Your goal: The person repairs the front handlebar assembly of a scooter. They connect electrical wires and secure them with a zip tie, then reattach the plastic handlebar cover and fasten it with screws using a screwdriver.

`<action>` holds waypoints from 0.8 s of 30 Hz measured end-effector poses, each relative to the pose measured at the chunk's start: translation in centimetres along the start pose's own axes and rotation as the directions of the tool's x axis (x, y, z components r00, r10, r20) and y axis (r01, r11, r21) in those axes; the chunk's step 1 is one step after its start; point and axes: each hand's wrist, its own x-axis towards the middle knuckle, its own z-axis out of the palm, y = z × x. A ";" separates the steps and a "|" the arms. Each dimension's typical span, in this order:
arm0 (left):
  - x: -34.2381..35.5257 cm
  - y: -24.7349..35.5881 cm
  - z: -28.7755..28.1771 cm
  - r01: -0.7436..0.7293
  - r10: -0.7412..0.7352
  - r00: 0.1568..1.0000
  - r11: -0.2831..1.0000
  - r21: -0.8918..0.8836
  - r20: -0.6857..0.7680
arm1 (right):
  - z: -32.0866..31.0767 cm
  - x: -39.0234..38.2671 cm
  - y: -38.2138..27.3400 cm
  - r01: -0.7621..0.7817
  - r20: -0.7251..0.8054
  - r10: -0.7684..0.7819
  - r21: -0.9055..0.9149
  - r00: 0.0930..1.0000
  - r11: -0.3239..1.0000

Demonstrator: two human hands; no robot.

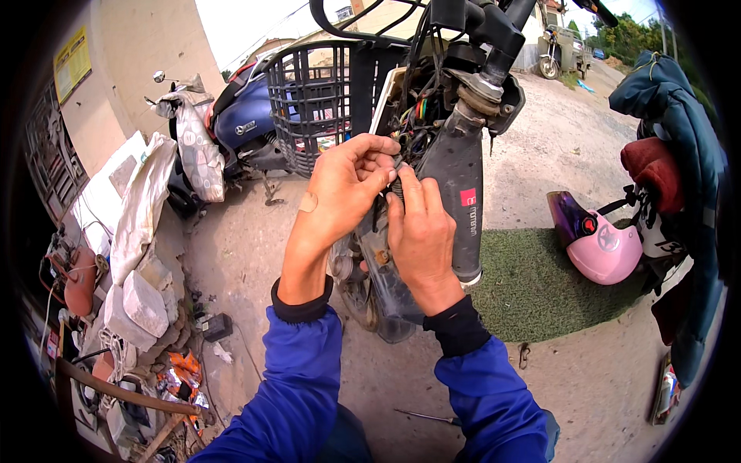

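Outdoors, bare grey concrete (247,224) spreads under everything, with a cream wall (158,62) far left of the black basket (315,100), a yellow sign (72,63) on it. Below that wall, left of the basket, pale sacks (147,204) drape over a heap of rubble and concrete blocks (145,302). Just behind the basket's left side stands a blue scooter (248,116), a patterned bag (198,147) hanging at its front.

Below the basket, the left hand (340,189) has its thumb and fingertips pinched narrow on a small dark piece (398,162), mostly covered. Against the basket's right side, an open front housing (388,92) with a pale edge holds the wiring (421,108): a loose tangle, largely black, with red, yellow and green strands. Below and right of the basket, the right hand (423,235) has its fingers bent and drawn close together beside the left; I cannot tell whether it grips anything. Right of it slopes a scuffed black frame tube (461,208) with a red label.

Farther right of the basket lie a green turf mat (525,285) and, above its far end, a pink helmet (606,255).
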 end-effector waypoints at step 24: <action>-1.1 -3.2 3.2 0.152 -0.189 0.980 0.923 -0.353 -0.071 | 0.3 -0.9 1.4 -0.044 -0.061 0.048 0.075 0.997 0.996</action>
